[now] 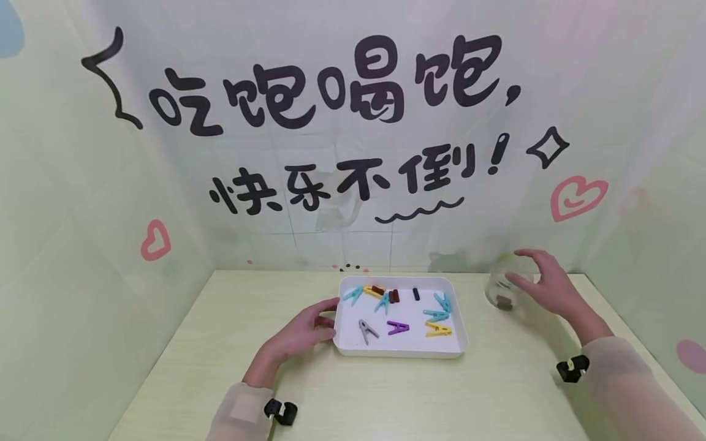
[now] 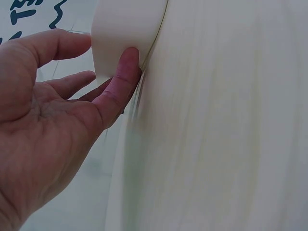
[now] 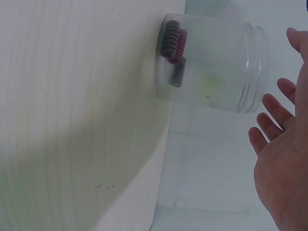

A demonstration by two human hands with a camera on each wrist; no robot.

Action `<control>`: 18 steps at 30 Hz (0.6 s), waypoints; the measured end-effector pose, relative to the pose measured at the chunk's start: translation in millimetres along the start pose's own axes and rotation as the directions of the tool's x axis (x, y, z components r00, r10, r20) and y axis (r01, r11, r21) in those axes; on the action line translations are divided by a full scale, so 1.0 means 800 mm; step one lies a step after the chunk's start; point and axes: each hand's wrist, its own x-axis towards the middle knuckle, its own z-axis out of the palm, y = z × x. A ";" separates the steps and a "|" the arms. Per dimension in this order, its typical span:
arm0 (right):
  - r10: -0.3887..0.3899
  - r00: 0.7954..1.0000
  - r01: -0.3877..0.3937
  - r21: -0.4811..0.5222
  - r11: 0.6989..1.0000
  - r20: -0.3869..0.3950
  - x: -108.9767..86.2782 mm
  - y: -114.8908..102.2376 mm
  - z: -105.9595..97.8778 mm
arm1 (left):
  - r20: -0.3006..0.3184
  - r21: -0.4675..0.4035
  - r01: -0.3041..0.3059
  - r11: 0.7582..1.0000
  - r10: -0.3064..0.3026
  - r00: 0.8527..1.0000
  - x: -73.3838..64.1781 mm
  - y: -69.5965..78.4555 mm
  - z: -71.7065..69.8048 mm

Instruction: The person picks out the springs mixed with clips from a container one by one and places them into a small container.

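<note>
A white tray (image 1: 399,353) holds clothespins in light blue (image 1: 436,315), yellow (image 1: 438,331), purple (image 1: 398,327) and grey (image 1: 367,331). Small dark red pieces (image 1: 395,296) and a black piece (image 1: 416,294) lie among them. At the tray's left end my left hand (image 1: 300,334) touches the outer wall with thumb and fingers spread. A clear jar (image 3: 216,62) without a lid stands to the right. Several ribbed pieces (image 3: 171,39), dark and red, sit at its bottom. Beside the jar's mouth my right hand (image 1: 556,294) is spread, holding nothing, fingertips close to the rim.
The pale wooden table (image 1: 419,398) ends at a printed curtain (image 1: 309,245) behind the tray and jar. Curtain sides stand at left and right. Each wrist wears a small black camera, the left one (image 1: 280,412) and the right one (image 1: 572,369).
</note>
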 end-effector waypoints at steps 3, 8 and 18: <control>-0.032 0.999 0.032 0.000 0.999 -0.008 0.004 -0.008 0.001 | 0.001 -0.001 0.002 1.000 -0.002 1.000 0.000 0.000 0.000; -0.096 0.995 0.096 -0.001 0.995 -0.015 0.013 -0.026 0.006 | 0.003 0.001 -0.002 1.000 0.002 1.000 -0.001 0.000 0.000; -0.143 0.988 0.144 -0.001 0.990 0.049 0.032 -0.059 0.035 | 0.001 0.012 -0.013 1.000 0.013 1.000 -0.002 0.001 0.000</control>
